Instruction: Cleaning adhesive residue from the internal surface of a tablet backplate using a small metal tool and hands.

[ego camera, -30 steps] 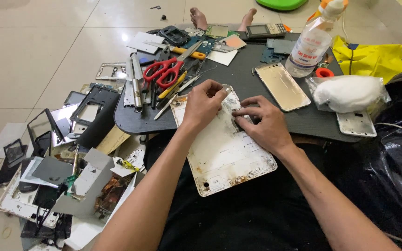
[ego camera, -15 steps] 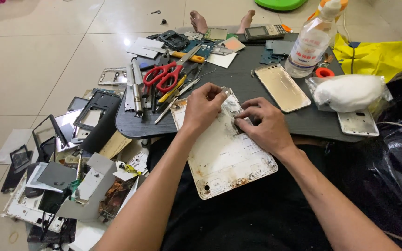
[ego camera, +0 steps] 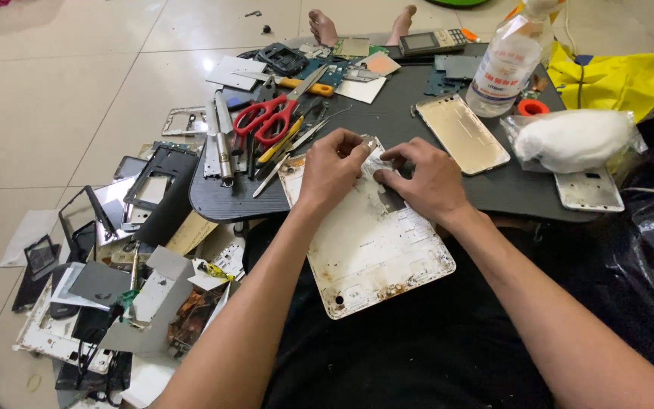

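Pale floor tiles point(ego camera: 62, 83) surrounded a low dark tray point(ego camera: 387, 125) that stood before the seated person. On its near edge, and reaching over the lap, lay a white tablet back cover point(ego camera: 369, 242), inside face up, stained with rusty glue along its rim. The left hand point(ego camera: 332, 168) was curled over the cover's far left corner, fingertips pressed together on a small silvery piece there. The right hand point(ego camera: 424, 178) lay just beside it, thumb and forefinger pinching at the same spot, the other fingers resting on the cover. Left of the hands, red scissors point(ego camera: 266, 117) lay among tweezers and a yellow-handled screwdriver point(ego camera: 308, 85). Right of them were a gold phone back point(ego camera: 462, 132), a clear bottle point(ego camera: 505, 64), an orange ring point(ego camera: 532, 107) and a bag of white wadding point(ego camera: 573, 140). Off the tray's left side, frames and broken screens point(ego camera: 115, 250) littered the floor. Two bare feet point(ego camera: 361, 23) showed beyond the tray's far edge.
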